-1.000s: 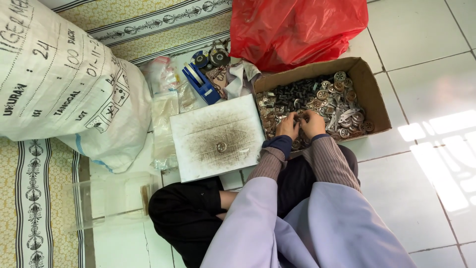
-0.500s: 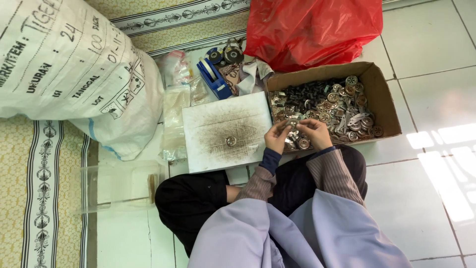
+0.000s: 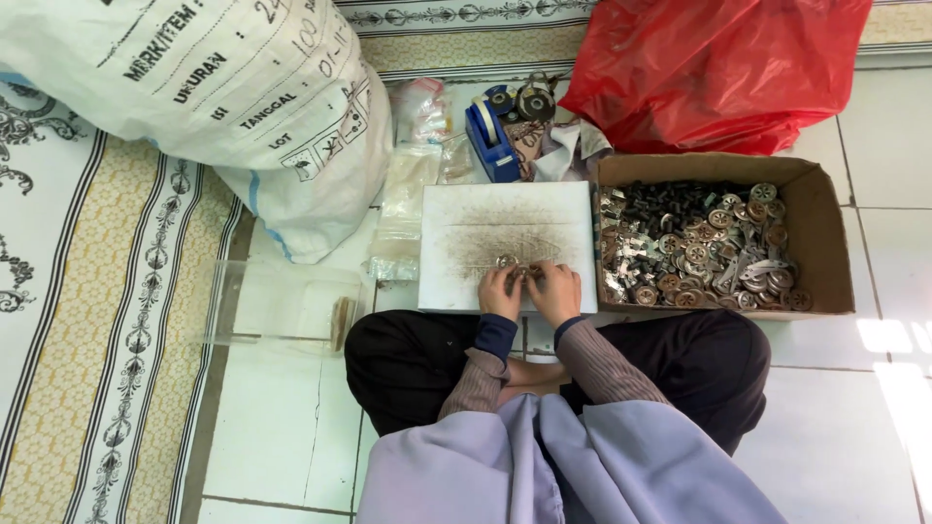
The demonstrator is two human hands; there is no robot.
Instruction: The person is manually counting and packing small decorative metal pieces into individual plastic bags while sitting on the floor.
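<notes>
Both hands (image 3: 529, 289) had moved from the box (image 3: 820, 233) to the board (image 3: 466, 218), pinching small stiff metal parts (image 3: 515, 264); I judged them light, best gripped at the edges.

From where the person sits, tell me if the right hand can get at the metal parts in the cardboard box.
Probably yes. The right hand rests on the white board, and the open-topped cardboard box sits right beside it, with the metal parts uncovered and nothing between.

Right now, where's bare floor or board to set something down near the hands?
Free: white board above both hands, and tile right of the cardboard box. Crowded: box full of metal parts; clutter around the blue tape dispenser.
</notes>
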